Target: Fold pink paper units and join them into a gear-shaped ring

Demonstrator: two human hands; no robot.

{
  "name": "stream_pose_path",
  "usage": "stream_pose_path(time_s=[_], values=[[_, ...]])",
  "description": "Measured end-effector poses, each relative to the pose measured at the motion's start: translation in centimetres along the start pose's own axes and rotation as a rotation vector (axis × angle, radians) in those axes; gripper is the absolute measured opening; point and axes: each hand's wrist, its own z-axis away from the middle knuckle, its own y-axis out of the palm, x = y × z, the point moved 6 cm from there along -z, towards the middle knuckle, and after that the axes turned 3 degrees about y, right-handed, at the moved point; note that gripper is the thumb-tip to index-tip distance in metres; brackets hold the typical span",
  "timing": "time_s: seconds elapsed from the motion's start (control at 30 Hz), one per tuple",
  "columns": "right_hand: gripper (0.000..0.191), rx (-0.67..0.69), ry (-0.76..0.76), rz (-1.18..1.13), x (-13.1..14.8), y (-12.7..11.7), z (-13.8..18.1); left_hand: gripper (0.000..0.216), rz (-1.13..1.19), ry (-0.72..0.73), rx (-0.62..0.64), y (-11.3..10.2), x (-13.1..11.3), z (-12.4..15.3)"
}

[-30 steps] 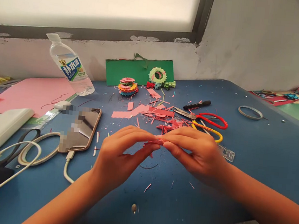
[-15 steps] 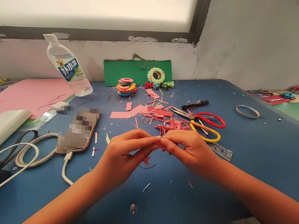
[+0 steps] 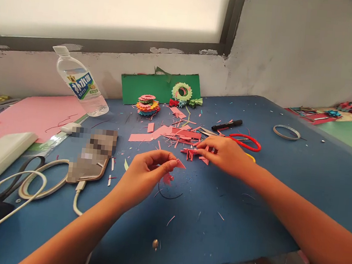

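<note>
A small folded pink paper piece [image 3: 180,164] is pinched between the thumb and fingers of my left hand [image 3: 147,173]. Below those fingers, a pointed pink paper piece [image 3: 167,178] is partly hidden. My right hand [image 3: 223,153] reaches over a little pile of folded pink paper pieces [image 3: 189,153]. Its thumb and fingertips close on the edge of one of them. Behind that hand lie scissors with a red handle [image 3: 252,145] and a yellow one [image 3: 250,157], mostly covered by the hand.
Pink paper strips and scraps [image 3: 160,134] litter the blue table [image 3: 232,220]. Farther back are a black marker [image 3: 227,125], a tape ring [image 3: 286,132], a stacked paper ornament [image 3: 148,105] and a green board [image 3: 136,87]. A phone [image 3: 99,153], cables and a water bottle [image 3: 82,83] occupy the left.
My hands, together before, have parted. The right one has moved up and away to the pile of folded pieces, while the left keeps hold of the small pink piece.
</note>
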Motion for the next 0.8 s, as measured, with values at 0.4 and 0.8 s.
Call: stream_pose_path(time_s=[0.4, 0.8], values=[[0.015, 0.139, 0.244, 0.305, -0.5, 0.1, 1.0, 0.017, 0.071, -0.177, -0.036, 0.0, 0.5, 0.2], [0.007, 0.228, 0.186, 0.185, -0.2, 1.4, 0.7, 0.027, 0.239, -0.315, -0.194, -0.6, 1.4, 0.6]])
